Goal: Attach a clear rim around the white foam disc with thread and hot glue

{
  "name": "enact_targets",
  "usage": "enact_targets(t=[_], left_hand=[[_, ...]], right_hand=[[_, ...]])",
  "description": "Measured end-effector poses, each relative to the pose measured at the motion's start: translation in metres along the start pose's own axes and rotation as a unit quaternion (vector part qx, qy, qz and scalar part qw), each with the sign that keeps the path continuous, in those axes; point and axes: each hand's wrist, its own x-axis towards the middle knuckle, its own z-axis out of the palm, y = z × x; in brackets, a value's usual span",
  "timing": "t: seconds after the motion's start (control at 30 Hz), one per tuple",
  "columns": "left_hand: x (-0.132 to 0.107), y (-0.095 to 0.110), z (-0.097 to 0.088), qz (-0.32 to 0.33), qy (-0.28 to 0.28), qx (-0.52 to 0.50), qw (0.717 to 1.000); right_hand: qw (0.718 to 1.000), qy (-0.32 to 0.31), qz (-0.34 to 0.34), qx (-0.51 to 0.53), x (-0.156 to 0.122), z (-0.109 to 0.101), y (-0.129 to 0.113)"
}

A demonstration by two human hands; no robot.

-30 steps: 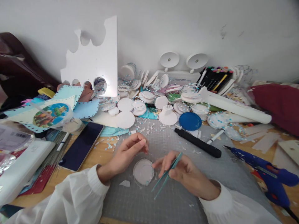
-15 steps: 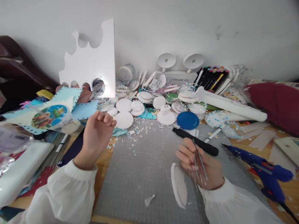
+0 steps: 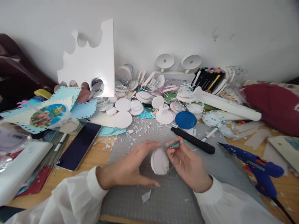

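Observation:
A round white foam disc (image 3: 160,161) is between my two hands above the grey cutting mat (image 3: 130,174), with a thin thread or wire curving around its edge. My left hand (image 3: 130,168), slightly blurred, reaches in from the left with thumb and fingers spread around the disc; I see no contact. My right hand (image 3: 189,165) pinches green tweezers (image 3: 176,143), their tips pointing left just above the disc. Its fingers are close against the disc's right side; whether they also grip it I cannot tell. A small white scrap (image 3: 146,196) lies on the mat below.
White discs (image 3: 123,119) and bead strands pile up along the wall. A blue lid (image 3: 185,120) and a black tool (image 3: 193,140) lie beyond my right hand. A blue glue gun (image 3: 254,168) rests at right, a phone (image 3: 79,146) at left.
My left hand has come down and right, from above the mat's left edge to the disc, its fingers opening out. My right hand has moved left and inward with the tweezers; the disc has moved up-left.

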Motion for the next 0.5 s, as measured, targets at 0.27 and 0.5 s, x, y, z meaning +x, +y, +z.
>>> enact_targets(t=[0.27, 0.5], left_hand=[[0.0024, 0.0019, -0.0031, -0.008, 0.048, -0.027, 0.998], [-0.0019, 0.0006, 0.0063, -0.038, 0.009, -0.167, 0.985]], right_hand=[[0.995, -0.086, -0.005, -0.043, -0.0074, 0.0039, 0.0041], [0.994, -0.092, -0.025, -0.050, -0.0069, 0.0049, 0.0080]])
